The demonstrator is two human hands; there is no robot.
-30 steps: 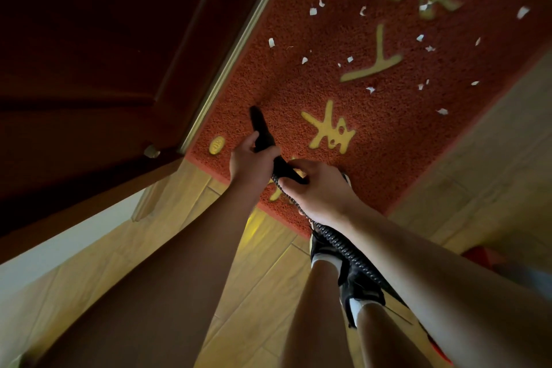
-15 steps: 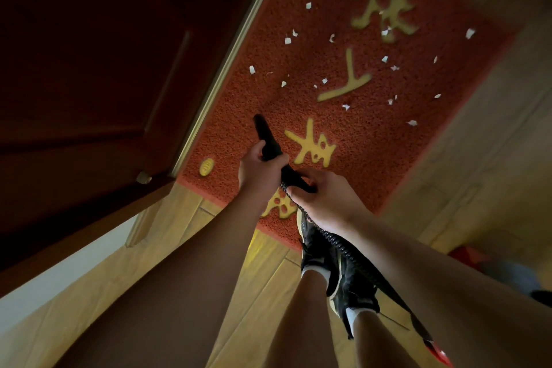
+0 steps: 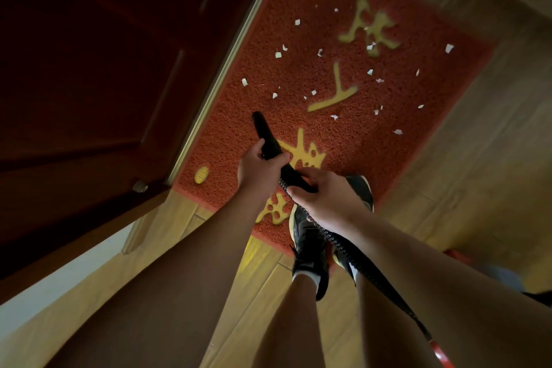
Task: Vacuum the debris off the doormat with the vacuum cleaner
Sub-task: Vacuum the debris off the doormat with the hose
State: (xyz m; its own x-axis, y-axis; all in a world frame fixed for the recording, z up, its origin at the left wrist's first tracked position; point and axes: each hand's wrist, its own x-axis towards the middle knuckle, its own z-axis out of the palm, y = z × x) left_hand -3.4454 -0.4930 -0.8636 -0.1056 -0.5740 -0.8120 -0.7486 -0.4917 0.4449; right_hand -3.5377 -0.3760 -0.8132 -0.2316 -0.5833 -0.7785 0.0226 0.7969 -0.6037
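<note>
A red doormat (image 3: 427, 92) with yellow characters lies in front of the door. Several small white paper scraps (image 3: 278, 54) are scattered over its far half. My left hand (image 3: 258, 169) grips the black vacuum nozzle (image 3: 264, 133), whose tip points at the mat's left side, short of the scraps. My right hand (image 3: 324, 196) holds the nozzle's rear end where the ribbed black hose (image 3: 355, 260) joins it. The hose runs back under my right arm toward the lower right. The vacuum's body is mostly out of view.
A dark wooden door (image 3: 104, 69) with a metal threshold strip (image 3: 227, 69) borders the mat on the left. My feet in black shoes (image 3: 307, 248) stand on the mat's near edge. Wooden floor (image 3: 478, 173) surrounds the mat. A red part (image 3: 442, 357) shows at the bottom right.
The view has shifted so the mat and scraps sit lower in frame. My shoes now stand on the mat's near edge. Both hands keep their grip on the nozzle.
</note>
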